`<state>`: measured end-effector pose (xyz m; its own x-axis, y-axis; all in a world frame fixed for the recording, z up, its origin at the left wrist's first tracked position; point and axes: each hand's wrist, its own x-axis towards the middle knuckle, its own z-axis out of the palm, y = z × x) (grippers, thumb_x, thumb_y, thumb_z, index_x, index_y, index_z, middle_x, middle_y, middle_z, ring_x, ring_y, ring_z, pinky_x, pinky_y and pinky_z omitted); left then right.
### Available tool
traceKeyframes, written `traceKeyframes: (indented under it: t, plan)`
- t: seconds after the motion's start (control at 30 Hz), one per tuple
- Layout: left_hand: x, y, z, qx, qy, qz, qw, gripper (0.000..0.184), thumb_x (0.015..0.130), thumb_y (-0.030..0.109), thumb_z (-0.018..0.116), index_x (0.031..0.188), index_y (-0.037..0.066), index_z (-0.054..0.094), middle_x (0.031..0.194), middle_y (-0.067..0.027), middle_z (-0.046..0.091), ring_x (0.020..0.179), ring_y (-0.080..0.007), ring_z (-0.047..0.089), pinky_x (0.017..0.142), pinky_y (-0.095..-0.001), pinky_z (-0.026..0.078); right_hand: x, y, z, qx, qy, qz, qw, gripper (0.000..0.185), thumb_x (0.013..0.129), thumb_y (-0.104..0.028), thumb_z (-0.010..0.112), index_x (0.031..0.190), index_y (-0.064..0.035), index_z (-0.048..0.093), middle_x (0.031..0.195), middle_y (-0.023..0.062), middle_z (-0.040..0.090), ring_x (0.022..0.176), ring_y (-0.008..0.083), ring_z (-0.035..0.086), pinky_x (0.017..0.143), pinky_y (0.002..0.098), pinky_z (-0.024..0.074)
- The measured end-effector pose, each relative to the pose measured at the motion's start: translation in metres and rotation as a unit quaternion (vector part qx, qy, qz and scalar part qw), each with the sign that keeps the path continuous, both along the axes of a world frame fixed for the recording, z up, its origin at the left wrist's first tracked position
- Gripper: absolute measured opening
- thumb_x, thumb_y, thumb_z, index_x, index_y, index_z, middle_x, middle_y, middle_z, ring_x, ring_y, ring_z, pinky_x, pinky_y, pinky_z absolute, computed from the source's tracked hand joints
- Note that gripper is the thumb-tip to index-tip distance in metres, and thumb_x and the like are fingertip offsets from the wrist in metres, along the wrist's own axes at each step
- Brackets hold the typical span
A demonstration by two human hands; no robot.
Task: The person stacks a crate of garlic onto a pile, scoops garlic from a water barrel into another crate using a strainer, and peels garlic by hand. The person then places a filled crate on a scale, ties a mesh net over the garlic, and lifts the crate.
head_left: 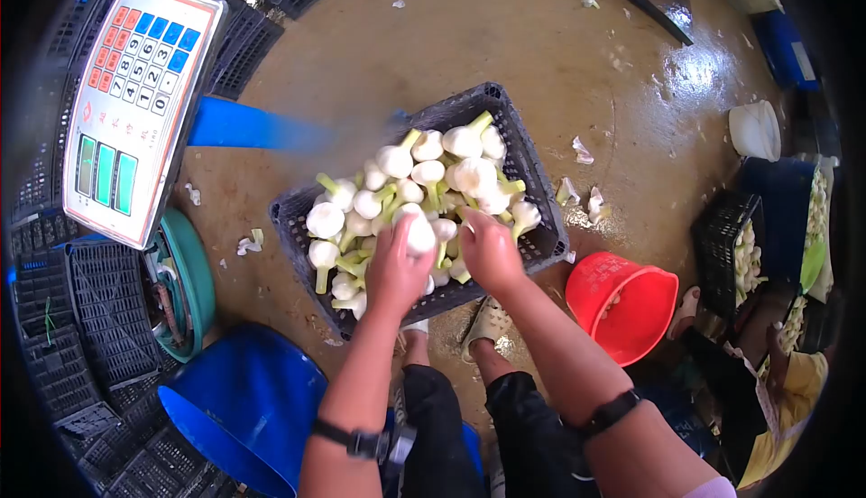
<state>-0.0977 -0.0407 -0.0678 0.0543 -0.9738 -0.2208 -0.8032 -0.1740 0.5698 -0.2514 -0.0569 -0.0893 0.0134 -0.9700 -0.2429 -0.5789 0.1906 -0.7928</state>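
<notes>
A black plastic crate (291,212) full of white garlic bulbs (475,176) with short green stems is at the middle of the view. My left hand (403,262) is over the crate's near part, its fingers closed around a white garlic bulb (419,232). Just to its right, my right hand (488,249) is closed above the bulbs near the crate's right part; what its fingers hold, if anything, is hidden.
A scale display (144,106) on a blue post (239,125) stands at the upper left. Around are a red bucket (622,304), a blue tub (244,399), a green tub (194,295), stacked black crates (113,308) and, at the lower right, another person (767,390).
</notes>
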Motion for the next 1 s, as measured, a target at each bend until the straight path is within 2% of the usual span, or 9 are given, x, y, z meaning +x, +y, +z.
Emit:
traceKeyframes:
  t: [0.13, 0.2, 0.3, 0.37, 0.43, 0.67, 0.77, 0.87, 1.0]
  plan:
    - [0.032, 0.066, 0.014, 0.041, 0.016, 0.010, 0.999, 0.058, 0.071, 0.019, 0.071, 0.125, 0.017, 0.047, 0.115, -0.0158, 0.050, 0.089, -0.0343, 0.058, 0.072, -0.0392, 0.050, 0.046, -0.038, -0.055, 0.225, -0.021, -0.135, 0.965, 0.026, 0.083, -0.013, 0.054, 0.102, 0.0033, 0.055, 0.087, 0.0252, 0.062, 0.079, 0.0405, 0.059, 0.073, 0.0441, 0.0457]
    - [0.047, 0.078, 0.002, 0.039, -0.007, 0.000, 0.999, 0.060, 0.071, 0.017, 0.071, 0.126, 0.016, 0.046, 0.117, -0.0161, 0.049, 0.089, -0.0327, 0.059, 0.071, -0.0375, 0.051, 0.056, -0.057, -0.050, 0.345, -0.221, -0.395, 0.822, 0.021, 0.088, -0.018, 0.053, 0.099, -0.0011, 0.056, 0.069, 0.0131, 0.057, 0.053, 0.0219, 0.055, 0.043, 0.0345, 0.0409]
    - [0.060, 0.078, -0.004, 0.057, 0.116, 0.115, 0.985, 0.063, 0.072, 0.015, 0.070, 0.129, 0.010, 0.044, 0.118, -0.0145, 0.049, 0.084, -0.0270, 0.059, 0.068, -0.0341, 0.050, 0.058, -0.048, -0.140, 0.268, -0.171, -0.401, 0.859, 0.023, 0.089, -0.026, 0.052, 0.095, -0.0032, 0.055, 0.065, 0.0078, 0.051, 0.045, 0.0139, 0.044, 0.037, 0.0290, 0.0330]
    - [0.060, 0.067, 0.005, 0.122, 0.154, 0.188, 0.962, 0.064, 0.073, 0.014, 0.070, 0.130, 0.006, 0.043, 0.119, -0.0127, 0.049, 0.080, -0.0193, 0.056, 0.064, -0.0285, 0.048, 0.044, -0.062, -0.087, 0.360, -0.288, -0.449, 0.765, 0.021, 0.087, -0.024, 0.054, 0.086, -0.0026, 0.055, 0.065, 0.0079, 0.052, 0.040, 0.0143, 0.040, 0.034, 0.0302, 0.0309]
    - [0.067, 0.068, -0.009, 0.067, 0.137, 0.166, 0.974, 0.061, 0.072, 0.013, 0.071, 0.127, 0.006, 0.046, 0.117, -0.0118, 0.050, 0.075, -0.0153, 0.054, 0.060, -0.0252, 0.046, 0.033, -0.065, -0.075, 0.502, -0.136, -0.231, 0.823, 0.026, 0.086, -0.019, 0.053, 0.103, 0.0003, 0.056, 0.091, 0.0133, 0.059, 0.057, 0.0205, 0.055, 0.041, 0.0341, 0.0426]
    - [0.080, 0.046, 0.019, 0.123, 0.276, 0.229, 0.925, 0.057, 0.073, 0.005, 0.069, 0.125, 0.004, 0.047, 0.117, -0.0125, 0.048, 0.062, -0.0088, 0.049, 0.055, -0.0204, 0.044, 0.016, -0.024, 0.013, 0.355, -0.115, -0.156, 0.914, 0.021, 0.085, -0.016, 0.054, 0.070, -0.0015, 0.056, 0.056, 0.0008, 0.048, 0.041, 0.0102, 0.042, 0.039, 0.0300, 0.0409]
    - [0.075, 0.028, 0.041, 0.132, 0.286, 0.067, 0.947, 0.073, 0.074, 0.005, 0.068, 0.137, 0.008, 0.032, 0.123, -0.0150, 0.045, 0.058, -0.0072, 0.048, 0.055, -0.0190, 0.043, -0.011, 0.003, 0.070, 0.358, -0.159, -0.027, 0.920, 0.022, 0.087, -0.020, 0.054, 0.087, 0.0007, 0.060, 0.069, 0.0054, 0.056, 0.059, 0.0175, 0.056, 0.057, 0.0304, 0.0477]
    - [0.055, 0.006, 0.065, 0.307, 0.470, -0.036, 0.827, 0.097, 0.074, 0.003, 0.067, 0.145, 0.016, 0.002, 0.135, -0.0164, 0.037, 0.071, -0.0067, 0.052, 0.060, -0.0210, 0.046, -0.027, 0.034, 0.106, 0.293, -0.173, 0.127, 0.932, 0.020, 0.087, -0.018, 0.052, 0.094, -0.0013, 0.060, 0.075, 0.0083, 0.060, 0.077, 0.0185, 0.059, 0.073, 0.0342, 0.0462]
    - [0.028, 0.014, 0.065, 0.417, 0.462, -0.238, 0.746, 0.072, 0.076, 0.010, 0.065, 0.137, 0.010, 0.027, 0.117, -0.0153, 0.052, 0.079, -0.0135, 0.056, 0.067, -0.0253, 0.049, -0.059, 0.074, 0.150, 0.247, -0.235, 0.119, 0.933, 0.020, 0.086, -0.015, 0.054, 0.100, -0.0016, 0.061, 0.087, 0.0133, 0.063, 0.080, 0.0233, 0.059, 0.076, 0.0344, 0.0453]
